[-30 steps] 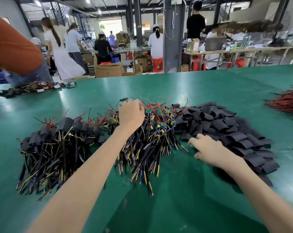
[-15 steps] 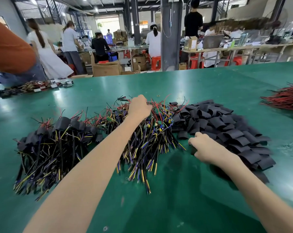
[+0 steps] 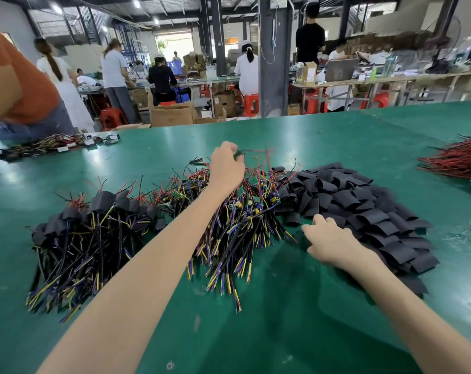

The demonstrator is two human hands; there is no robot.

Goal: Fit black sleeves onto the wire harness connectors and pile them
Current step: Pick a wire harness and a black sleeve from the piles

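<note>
The head view looks down on a wide green tabletop (image 3: 283, 333) with three heaps across its middle.

In the centre lies a loose pile of unsleeved wire harnesses (image 3: 245, 220), small green boards with black, yellow, blue and red leads. The left hand (image 3: 225, 171) is lifted above the far side of this pile. Its fingers (image 3: 229, 149) are bunched together and pinch one small dark harness piece (image 3: 239, 154), whose thin red wires trail off to the right, clear of the heap.

To the right, touching the central pile, is a heap of flat black sleeves (image 3: 364, 209). The right hand (image 3: 333, 245) rests at its near left edge with its fingers (image 3: 319, 221) curled down. The fingertips are hidden, so I cannot tell whether they grip a sleeve.

To the left sits the pile of harnesses already in black sleeves (image 3: 94, 228), wire ends pointing toward the camera.

A bundle of red wires (image 3: 456, 159) lies well apart at the right edge. Another mixed wire bundle (image 3: 48, 145) lies at the far left, below an orange sleeve (image 3: 15, 85).
</note>
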